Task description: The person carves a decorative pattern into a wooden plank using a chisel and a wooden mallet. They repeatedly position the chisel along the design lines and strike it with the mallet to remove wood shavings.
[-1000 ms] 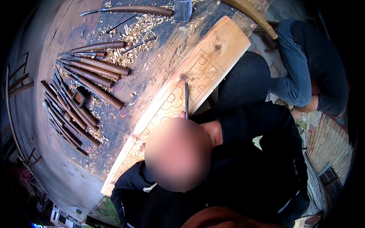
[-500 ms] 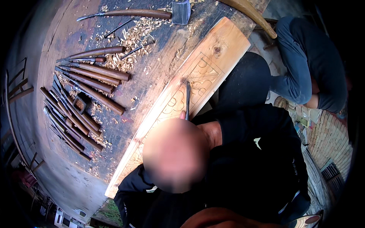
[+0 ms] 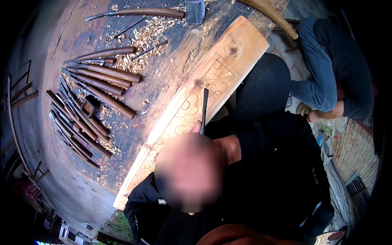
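Note:
A pale wooden board [image 3: 233, 36] with pencilled or carved curving outlines lies diagonally along the bench's right side. A dark metal chisel [image 3: 205, 106] points up over the board, a fingertip [image 3: 197, 126] beside its shaft; I cannot tell which hand this belongs to. A large blurred patch hides most of both hands. The wrist of my right hand [image 3: 228, 147] comes from a black sleeve into this patch. Of my left arm only the black sleeve [image 3: 141, 194] shows, with the hand hidden. What each hand grips cannot be made out.
Several wooden-handled chisels [image 3: 110, 106], wood shavings [image 3: 139, 59] and a grey block [image 3: 194, 12] lie on the worn bench [image 3: 69, 32]. A curved wooden handle [image 3: 269, 14] crosses its corner. Another person's bent legs [image 3: 322, 69] are at right; a wooden frame [image 3: 22, 98] stands at left.
The chisel and the fingertip beside it have shifted slightly to the right relative to the board. Otherwise the scene differs only by a slight movement of the view.

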A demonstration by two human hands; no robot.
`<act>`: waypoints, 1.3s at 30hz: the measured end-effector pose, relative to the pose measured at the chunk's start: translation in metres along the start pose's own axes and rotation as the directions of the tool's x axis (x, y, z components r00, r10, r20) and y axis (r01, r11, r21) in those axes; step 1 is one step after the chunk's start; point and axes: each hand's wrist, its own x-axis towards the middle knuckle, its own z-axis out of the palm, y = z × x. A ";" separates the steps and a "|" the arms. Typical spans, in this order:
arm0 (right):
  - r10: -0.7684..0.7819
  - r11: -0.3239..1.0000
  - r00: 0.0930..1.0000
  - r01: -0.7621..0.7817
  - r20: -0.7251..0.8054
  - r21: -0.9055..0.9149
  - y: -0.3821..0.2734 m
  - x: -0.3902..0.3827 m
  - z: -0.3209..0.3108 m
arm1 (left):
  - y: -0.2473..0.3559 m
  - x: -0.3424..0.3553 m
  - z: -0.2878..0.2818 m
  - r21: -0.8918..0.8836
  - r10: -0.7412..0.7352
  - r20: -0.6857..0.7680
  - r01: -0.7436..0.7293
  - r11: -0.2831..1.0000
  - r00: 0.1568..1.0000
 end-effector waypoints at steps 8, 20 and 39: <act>0.179 0.960 0.889 -0.251 -0.421 -0.122 -0.035 -0.029 0.044 | -0.008 -0.005 0.004 -0.170 0.110 -0.033 -0.114 0.979 0.993; 0.056 0.725 0.998 -0.016 0.035 -0.689 -0.031 0.023 0.027 | -0.014 0.005 0.012 -0.448 0.252 -0.089 -0.264 0.854 0.964; -0.128 0.665 0.992 0.095 0.013 -0.741 -0.005 0.041 0.036 | -0.051 0.026 0.048 -0.958 0.512 -0.277 -0.191 -0.214 0.813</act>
